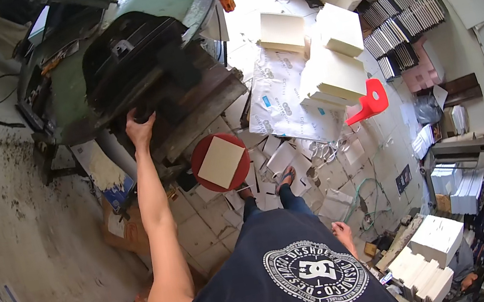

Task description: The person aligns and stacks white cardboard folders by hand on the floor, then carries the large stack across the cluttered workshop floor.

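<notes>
My left arm reaches forward to a large dark machine (137, 60) with worn green surfaces. At its front edge, my left hand (140, 128) has its fingers curled round a small dark part that I cannot make out. Just right of that hand, a cream block of paper (221, 163) lies on a round red stool (208, 183) before my feet. My right hand (343, 234) hangs low beside my body, fingers loosely curled in, with no object showing in it. The dark shirt hides part of the right arm.
Cream paper stacks (332, 75) stand on a printed wrapping sheet (278, 97), with a red stool or handle-like piece (370, 103) beside them. Paper scraps (284, 156) litter the tiles. Bundled booklets (403, 21) line the right wall; white blocks (438, 238) sit at lower right.
</notes>
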Demonstrator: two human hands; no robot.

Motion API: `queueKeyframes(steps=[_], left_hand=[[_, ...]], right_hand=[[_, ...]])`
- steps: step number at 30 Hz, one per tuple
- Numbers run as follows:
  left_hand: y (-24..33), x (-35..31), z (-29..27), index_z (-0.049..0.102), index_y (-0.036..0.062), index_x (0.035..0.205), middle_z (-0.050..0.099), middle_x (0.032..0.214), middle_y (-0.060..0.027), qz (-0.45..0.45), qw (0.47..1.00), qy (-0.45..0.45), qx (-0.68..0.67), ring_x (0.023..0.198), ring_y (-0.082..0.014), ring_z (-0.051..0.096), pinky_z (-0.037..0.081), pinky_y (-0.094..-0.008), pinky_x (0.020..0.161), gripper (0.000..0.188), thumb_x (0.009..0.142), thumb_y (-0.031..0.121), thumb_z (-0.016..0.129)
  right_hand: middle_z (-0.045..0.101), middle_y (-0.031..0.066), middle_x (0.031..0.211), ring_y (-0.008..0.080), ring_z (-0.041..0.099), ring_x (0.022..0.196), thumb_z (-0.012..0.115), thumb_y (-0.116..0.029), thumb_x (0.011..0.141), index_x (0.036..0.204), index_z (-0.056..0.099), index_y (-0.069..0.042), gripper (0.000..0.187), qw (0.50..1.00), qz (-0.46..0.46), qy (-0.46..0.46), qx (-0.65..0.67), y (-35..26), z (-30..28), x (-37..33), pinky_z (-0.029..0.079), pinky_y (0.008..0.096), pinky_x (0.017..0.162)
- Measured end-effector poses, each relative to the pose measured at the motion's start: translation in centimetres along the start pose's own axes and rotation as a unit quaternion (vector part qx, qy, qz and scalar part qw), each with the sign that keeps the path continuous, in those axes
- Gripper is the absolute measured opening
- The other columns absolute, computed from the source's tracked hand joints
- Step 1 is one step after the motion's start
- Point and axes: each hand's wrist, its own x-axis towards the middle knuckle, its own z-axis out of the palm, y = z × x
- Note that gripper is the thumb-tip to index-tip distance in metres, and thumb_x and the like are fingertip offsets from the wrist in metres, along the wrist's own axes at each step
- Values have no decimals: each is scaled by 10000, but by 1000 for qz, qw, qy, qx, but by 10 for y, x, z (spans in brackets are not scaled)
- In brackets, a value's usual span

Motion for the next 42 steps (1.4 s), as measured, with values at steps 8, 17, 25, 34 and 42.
queueKeyframes(steps=[8,17,25,34,42], left_hand=[[-23,-5,6,607,-7,1190,694,1110,-198,43,998,15,-36,1061,-307,670,519,-399,898,667,659,293,877],[-33,-15,20,530,-57,1292,637,1235,-215,57,995,-4,-80,1159,-280,616,476,-374,980,758,695,246,885],[-55,-14,-11,497,-64,1350,561,1360,-216,-1,989,-56,-138,1236,-269,570,446,-387,1041,784,744,278,859],[-19,-81,-77,602,-81,1178,669,1094,-227,164,967,166,98,951,-299,673,551,-397,926,733,685,378,891],[144,-202,6,564,44,1279,660,948,-114,120,971,115,-172,801,-224,648,573,-362,702,666,748,335,841]], right_hand=[[706,70,876,132,655,756,707,-292,902,1095,673,23,370,1000,1,4,-2,-6,10,-3,536,275,660],[723,116,945,162,676,831,710,-316,891,1116,675,6,394,999,14,8,-47,-33,11,-7,538,298,708],[736,119,942,191,693,856,706,-386,880,1098,699,-23,423,993,-45,25,-106,-36,16,1,531,317,768],[720,148,975,306,690,929,684,-450,857,1024,713,-72,414,991,-11,93,-92,-7,15,-14,529,388,843],[712,140,985,295,682,950,665,-520,855,994,725,-54,490,992,26,90,-87,62,-9,1,530,385,833]])
